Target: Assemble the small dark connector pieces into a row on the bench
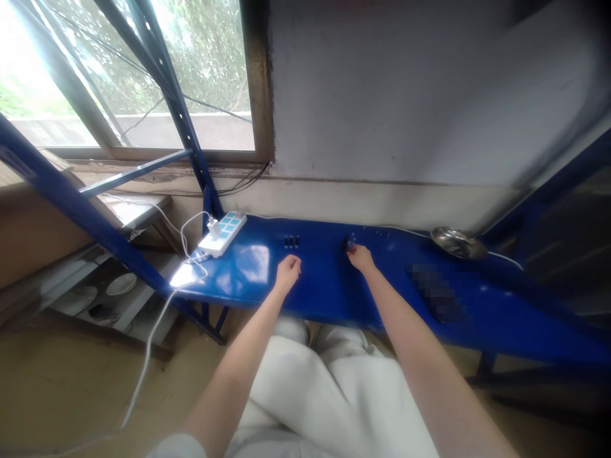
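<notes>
My left hand (288, 271) is over the blue table (324, 286) with its fingers curled together; anything between them is too small or hidden to make out. Just beyond it, three small dark cylinders (291, 242) stand in a short row. Farther right, my right hand (361, 257) has its fingers pinched together at a small cluster of dark and clear pieces (351, 242). I cannot tell which of those pieces, if any, it holds. Several tiny thin bits (379, 233) lie near the table's back edge, beyond my right hand.
A white power strip (223, 234) with a plug and cable sits at the table's left end. On the right are a shiny metal bowl (458, 243) and a dark, pixelated object (436, 292). Blue uprights (184, 121) frame the table. Behind are a window and a wall.
</notes>
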`<act>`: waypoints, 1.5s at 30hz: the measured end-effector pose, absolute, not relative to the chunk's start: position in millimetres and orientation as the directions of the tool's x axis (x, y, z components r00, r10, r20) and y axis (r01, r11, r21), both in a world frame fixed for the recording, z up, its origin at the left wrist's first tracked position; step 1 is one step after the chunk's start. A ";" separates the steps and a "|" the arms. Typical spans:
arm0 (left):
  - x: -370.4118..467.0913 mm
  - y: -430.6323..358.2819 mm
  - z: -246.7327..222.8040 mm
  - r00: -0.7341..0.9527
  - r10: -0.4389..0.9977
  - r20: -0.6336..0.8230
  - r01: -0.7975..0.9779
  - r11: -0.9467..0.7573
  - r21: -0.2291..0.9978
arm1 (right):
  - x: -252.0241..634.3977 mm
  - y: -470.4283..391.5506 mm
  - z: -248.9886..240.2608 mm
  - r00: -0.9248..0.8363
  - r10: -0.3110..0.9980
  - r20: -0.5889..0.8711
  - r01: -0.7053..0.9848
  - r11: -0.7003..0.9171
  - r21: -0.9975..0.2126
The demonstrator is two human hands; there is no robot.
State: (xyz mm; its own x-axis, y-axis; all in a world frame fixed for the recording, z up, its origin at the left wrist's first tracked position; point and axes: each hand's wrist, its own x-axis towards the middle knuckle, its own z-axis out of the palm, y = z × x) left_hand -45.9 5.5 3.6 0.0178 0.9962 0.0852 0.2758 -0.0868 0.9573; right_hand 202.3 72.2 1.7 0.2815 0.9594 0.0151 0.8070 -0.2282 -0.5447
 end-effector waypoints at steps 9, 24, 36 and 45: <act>-46.6 6.7 1.4 0.015 0.996 0.092 0.273 -0.092 0.958 | 203.2 69.6 0.1 0.425 0.904 0.033 0.742 -0.328 -0.584; -46.1 5.4 4.2 0.019 0.997 0.076 0.270 -0.078 0.960 | 206.2 71.3 3.4 0.416 0.909 -0.012 0.723 -0.339 -0.601; -43.4 8.0 -1.5 0.001 0.995 0.101 0.289 -0.097 0.952 | 171.2 7.8 6.0 0.573 0.784 0.238 0.467 -0.074 -0.881; -42.9 5.4 2.7 0.034 0.979 0.199 0.384 -0.196 0.902 | 144.3 -17.6 6.9 0.564 0.766 0.308 0.459 0.020 -0.888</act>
